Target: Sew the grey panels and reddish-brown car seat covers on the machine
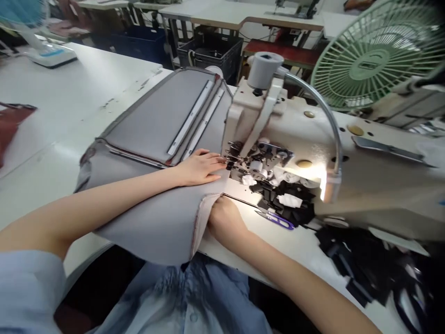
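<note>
A grey fabric piece [163,125] with white strips sewn on it lies across the white table and hangs over the near edge. My left hand [200,168] lies flat on the fabric, fingers stretched out toward the needle area [232,160] of the sewing machine [347,167]. My right hand [224,214] is closed on the fabric's near edge, with its fingers tucked under the cloth, just in front of the needle.
Purple-handled thread snips [278,219] and a heap of black fabric pieces [288,204] lie beside the needle under the machine's lamp [330,185]. A green fan [378,51] stands at the back right. More black scraps [365,269] lie at the right. A dark red piece [10,123] lies at the far left.
</note>
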### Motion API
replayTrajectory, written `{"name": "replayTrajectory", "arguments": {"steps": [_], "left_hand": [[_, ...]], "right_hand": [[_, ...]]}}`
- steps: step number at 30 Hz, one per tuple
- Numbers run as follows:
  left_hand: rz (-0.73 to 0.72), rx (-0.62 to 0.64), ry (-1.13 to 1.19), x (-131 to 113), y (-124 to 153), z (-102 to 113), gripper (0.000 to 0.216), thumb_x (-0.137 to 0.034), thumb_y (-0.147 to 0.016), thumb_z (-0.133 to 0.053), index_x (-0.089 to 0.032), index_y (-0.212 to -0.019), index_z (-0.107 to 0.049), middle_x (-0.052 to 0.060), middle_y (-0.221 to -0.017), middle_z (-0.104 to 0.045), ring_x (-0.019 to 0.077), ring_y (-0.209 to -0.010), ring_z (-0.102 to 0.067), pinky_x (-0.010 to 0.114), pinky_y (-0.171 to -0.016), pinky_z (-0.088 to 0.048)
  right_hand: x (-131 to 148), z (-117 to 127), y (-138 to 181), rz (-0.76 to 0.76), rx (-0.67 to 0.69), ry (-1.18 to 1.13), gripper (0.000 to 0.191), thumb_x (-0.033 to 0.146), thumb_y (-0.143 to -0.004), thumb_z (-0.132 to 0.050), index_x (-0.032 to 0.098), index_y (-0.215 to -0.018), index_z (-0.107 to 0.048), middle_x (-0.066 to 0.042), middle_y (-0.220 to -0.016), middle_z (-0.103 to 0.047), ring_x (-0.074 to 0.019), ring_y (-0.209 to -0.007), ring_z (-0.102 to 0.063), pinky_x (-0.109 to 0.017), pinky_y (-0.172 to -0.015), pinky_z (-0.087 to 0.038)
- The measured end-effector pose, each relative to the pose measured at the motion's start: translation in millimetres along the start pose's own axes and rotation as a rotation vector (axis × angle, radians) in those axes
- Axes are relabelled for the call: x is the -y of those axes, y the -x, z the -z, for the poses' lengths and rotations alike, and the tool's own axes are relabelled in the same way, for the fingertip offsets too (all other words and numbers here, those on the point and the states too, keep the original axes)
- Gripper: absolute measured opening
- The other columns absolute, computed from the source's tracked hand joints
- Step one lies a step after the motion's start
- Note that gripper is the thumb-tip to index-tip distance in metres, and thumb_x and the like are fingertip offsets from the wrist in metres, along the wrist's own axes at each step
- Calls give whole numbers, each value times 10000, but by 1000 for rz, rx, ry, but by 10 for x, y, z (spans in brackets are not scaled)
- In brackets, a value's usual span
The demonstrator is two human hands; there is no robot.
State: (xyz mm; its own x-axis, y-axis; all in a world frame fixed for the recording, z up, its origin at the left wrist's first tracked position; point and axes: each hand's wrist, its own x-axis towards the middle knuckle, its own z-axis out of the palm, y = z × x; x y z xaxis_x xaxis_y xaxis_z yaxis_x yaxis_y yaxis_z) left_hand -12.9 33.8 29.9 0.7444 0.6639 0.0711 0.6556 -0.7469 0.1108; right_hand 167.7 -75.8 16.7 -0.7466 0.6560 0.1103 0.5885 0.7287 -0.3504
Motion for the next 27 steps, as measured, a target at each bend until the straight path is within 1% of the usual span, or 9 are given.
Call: {"name": "replayTrajectory", "arguments": {"steps": [4,7,11,12,14,16,18,24,27], "left_hand": [[-28,-12,-35,26,-2,-36,430,-409,-1008,-476,-226,-1387,-563,78,-1431,-605,250,-1311,-526,440,-1120,-271],[-21,-29,-52,6,-9,-47,404,-405,-999,-480,-237,-1349,-592,75,-1372,-643,263,-1270,-551,454,-1119,-280],[-7,-42,-68,-53,-18,-27,352,-398,-986,-499,-246,-1275,-631,79,-1275,-687,273,-1220,-579,468,-1101,-308],[-6,-44,-70,-65,-22,-19,339,-391,-980,-508,-246,-1257,-639,80,-1248,-697,276,-1209,-585,470,-1093,-319],[-6,-49,-73,-82,-34,-3,314,-379,-963,-532,-244,-1220,-655,83,-1188,-714,282,-1183,-598,473,-1077,-338],[-9,-50,-87,-86,-47,6,294,-378,-951,-548,-241,-1183,-667,84,-1124,-727,288,-1154,-613,473,-1057,-355],[-14,-45,-108,-79,-58,7,282,-384,-948,-553,-236,-1159,-669,83,-1068,-737,291,-1130,-624,472,-1040,-365],[-20,-28,-95,-25,-72,-17,237,-402,-944,-550,-243,-1065,-677,58,-896,-729,285,-1104,-636,457,-1031,-371],[5,-14,-91,5,-98,-4,241,-435,-939,-550,-245,-1004,-684,51,-865,-720,282,-1071,-643,453,-1033,-375]], "right_hand": [[-29,-101,179,62,-72,-68,153,78,-769,-572,171,-705,-675,-67,-683,-690,-208,-766,-610,-337,-790,-466],[-102,-143,275,99,-112,-21,158,114,-851,-588,184,-727,-657,-53,-704,-676,-216,-832,-593,-356,-813,-459],[-134,-113,341,106,-110,113,127,147,-966,-569,169,-914,-684,-85,-916,-723,-262,-1095,-564,-380,-856,-449],[-114,-103,334,92,-101,129,136,140,-980,-552,155,-945,-683,-100,-943,-724,-261,-1119,-562,-371,-850,-453],[-49,-92,286,60,-69,127,156,124,-986,-539,133,-924,-682,-104,-879,-717,-244,-1041,-597,-347,-806,-460],[23,-93,212,42,-30,97,161,107,-971,-556,136,-870,-678,-71,-761,-693,-221,-890,-620,-332,-759,-459],[69,-95,148,39,-5,62,151,91,-948,-582,143,-837,-671,-46,-712,-680,-202,-791,-609,-323,-723,-451],[40,-79,154,1,16,-26,96,109,-923,-634,161,-850,-669,-37,-760,-704,-200,-841,-605,-324,-763,-443],[4,-60,167,-21,39,-48,81,128,-922,-644,172,-859,-669,-26,-765,-707,-202,-872,-608,-326,-760,-430]]}}
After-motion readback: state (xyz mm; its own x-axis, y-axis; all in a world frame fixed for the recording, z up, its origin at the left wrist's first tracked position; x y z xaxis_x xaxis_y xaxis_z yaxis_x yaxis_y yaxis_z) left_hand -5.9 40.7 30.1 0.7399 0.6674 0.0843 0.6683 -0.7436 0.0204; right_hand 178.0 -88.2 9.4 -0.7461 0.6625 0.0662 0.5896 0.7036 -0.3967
